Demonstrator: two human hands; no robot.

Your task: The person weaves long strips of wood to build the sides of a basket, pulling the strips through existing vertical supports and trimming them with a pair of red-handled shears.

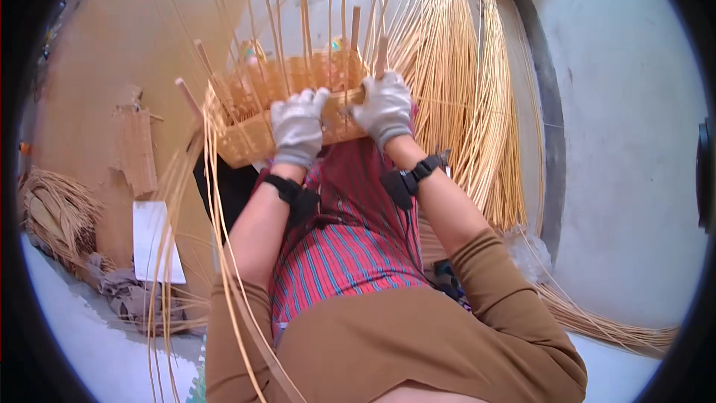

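Observation:
A rectangular wicker basket (242, 139), half woven, rests at my knees over a red striped cloth (350, 254). Thin upright rods (304, 19) rise from its walls, and thicker wooden pegs (188, 95) stand at the corners. My left hand (297, 128), in a pale grey glove, is closed over the middle of the near wall. At the right end of that wall, my right hand (384, 107), gloved alike, grips the rim beside a corner peg (382, 56). Both palms are hidden, so any strand under the fingers cannot be made out. Long loose strands (216, 194) trail from the basket's left corner.
Large bundles of pale wicker rods (447, 52) stand close on the right. More rods (604, 326) lie on the floor at lower right. Leftward are a coiled bundle (60, 213), torn cardboard (136, 145) and a white sheet (155, 242). A grey wall (626, 104) bounds the right side.

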